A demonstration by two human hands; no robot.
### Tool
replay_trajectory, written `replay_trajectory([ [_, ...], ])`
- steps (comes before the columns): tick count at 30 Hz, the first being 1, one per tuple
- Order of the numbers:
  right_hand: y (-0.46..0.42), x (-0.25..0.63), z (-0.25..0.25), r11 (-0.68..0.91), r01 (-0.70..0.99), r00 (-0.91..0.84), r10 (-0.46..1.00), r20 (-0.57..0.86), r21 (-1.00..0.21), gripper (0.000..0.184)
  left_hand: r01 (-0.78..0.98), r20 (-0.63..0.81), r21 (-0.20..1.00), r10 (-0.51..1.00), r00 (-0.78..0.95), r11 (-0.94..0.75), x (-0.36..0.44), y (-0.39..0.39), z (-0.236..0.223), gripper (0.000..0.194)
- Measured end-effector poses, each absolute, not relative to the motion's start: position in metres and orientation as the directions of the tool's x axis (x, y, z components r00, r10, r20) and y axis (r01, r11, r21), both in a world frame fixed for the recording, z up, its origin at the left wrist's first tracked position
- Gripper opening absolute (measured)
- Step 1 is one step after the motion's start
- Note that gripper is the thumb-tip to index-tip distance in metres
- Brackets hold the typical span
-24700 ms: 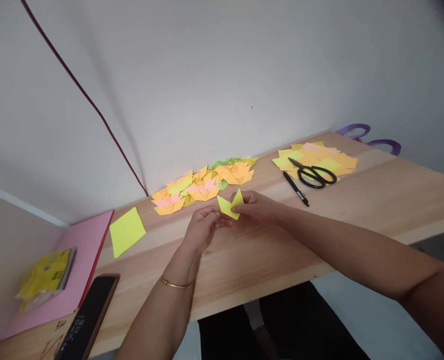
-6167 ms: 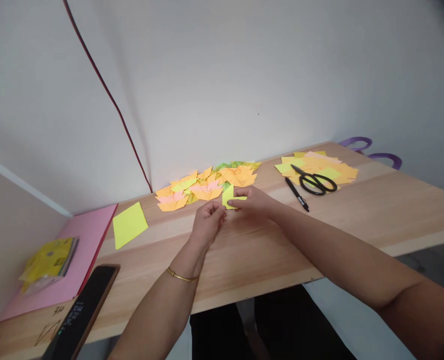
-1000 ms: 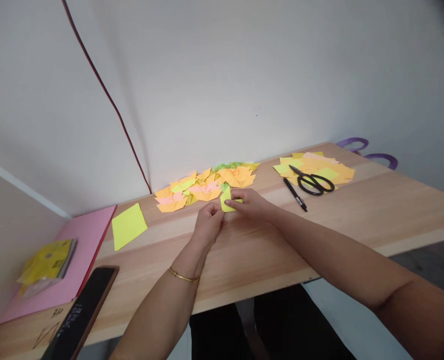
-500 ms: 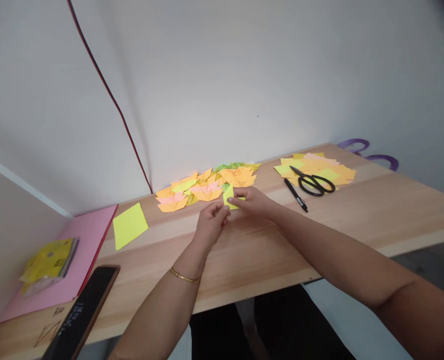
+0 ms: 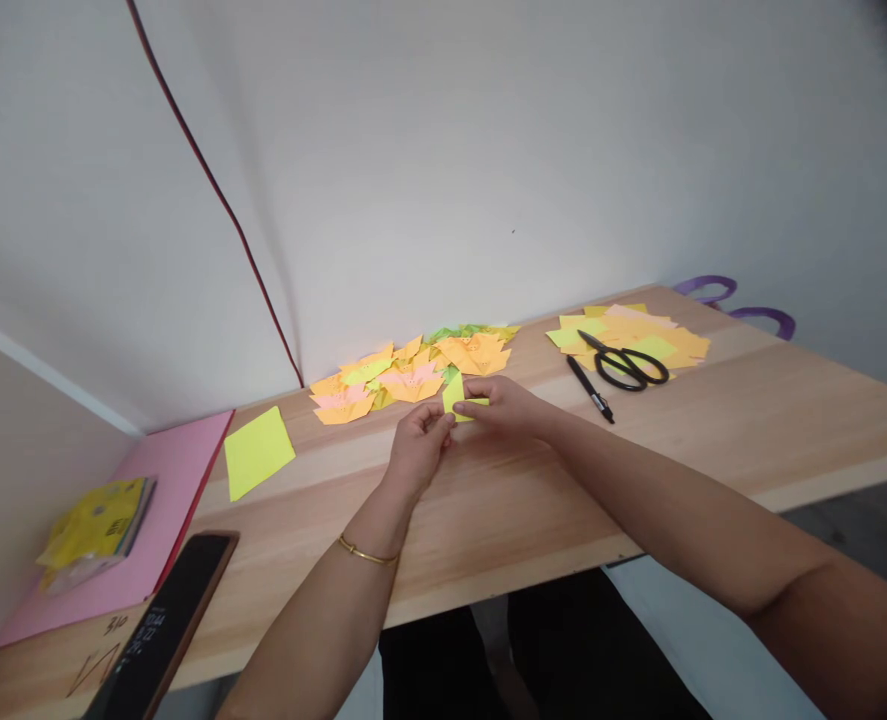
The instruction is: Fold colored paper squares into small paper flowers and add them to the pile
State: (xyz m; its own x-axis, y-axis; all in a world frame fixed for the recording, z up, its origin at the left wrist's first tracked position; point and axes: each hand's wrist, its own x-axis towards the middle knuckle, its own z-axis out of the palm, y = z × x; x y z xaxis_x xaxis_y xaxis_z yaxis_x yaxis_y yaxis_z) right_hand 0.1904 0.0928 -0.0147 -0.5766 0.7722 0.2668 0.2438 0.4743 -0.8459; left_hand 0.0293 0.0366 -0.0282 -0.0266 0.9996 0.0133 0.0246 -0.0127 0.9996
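Both my hands meet over the middle of the wooden table [image 5: 713, 440], pinching a small folded yellow-green paper [image 5: 456, 394]. My left hand [image 5: 415, 455], with a gold bangle on its wrist, grips the paper's lower left edge with closed fingers. My right hand [image 5: 504, 405] pinches its right side. Just beyond the paper lies a heap of folded orange, pink and green paper shapes [image 5: 413, 368] against the wall.
A flat yellow-green sheet [image 5: 257, 451] lies to the left, beside a pink folder [image 5: 154, 500] with a yellow packet [image 5: 94, 528] on it. A black phone [image 5: 159, 630] sits at the near left edge. Black scissors [image 5: 627, 362] rest on loose paper squares [image 5: 675, 342], a black pen [image 5: 591, 390] beside them.
My hands have kept the folded paper in the same spot, only shifting their fingers slightly on it. Nothing else on the table has moved.
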Motion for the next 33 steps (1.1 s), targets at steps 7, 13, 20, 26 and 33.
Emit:
replay_trajectory([
  [7, 0.097, 0.189, -0.021, 0.484, 0.298, -0.539, 0.797, 0.273, -0.823, 0.037, -0.004, 0.008, 1.000, 1.000, -0.028, -0.008, 0.030, 0.038, -0.029, 0.020],
  [13, 0.097, 0.195, -0.016, 0.319, 0.240, -0.429, 0.882, 0.194, -0.917, 0.035, -0.079, -0.011, 0.997, 0.998, -0.060, 0.006, 0.028, 0.041, -0.034, 0.019],
  [20, 0.096, 0.192, -0.019, 0.397, 0.231, -0.550, 0.807, 0.217, -0.888, 0.024, -0.053, 0.016, 0.998, 0.998, -0.056, -0.019, 0.026, 0.042, -0.036, 0.022],
  [26, 0.104, 0.200, -0.018, 0.284, 0.209, -0.314, 0.926, 0.211, -0.936, 0.036, -0.094, -0.005, 0.996, 0.994, -0.105, -0.005, 0.025, 0.044, -0.037, 0.022],
  [33, 0.097, 0.195, -0.014, 0.300, 0.140, -0.455, 0.866, 0.208, -0.944, 0.030, -0.128, -0.003, 0.992, 0.995, -0.098, -0.009, 0.025, 0.044, -0.036, 0.025],
])
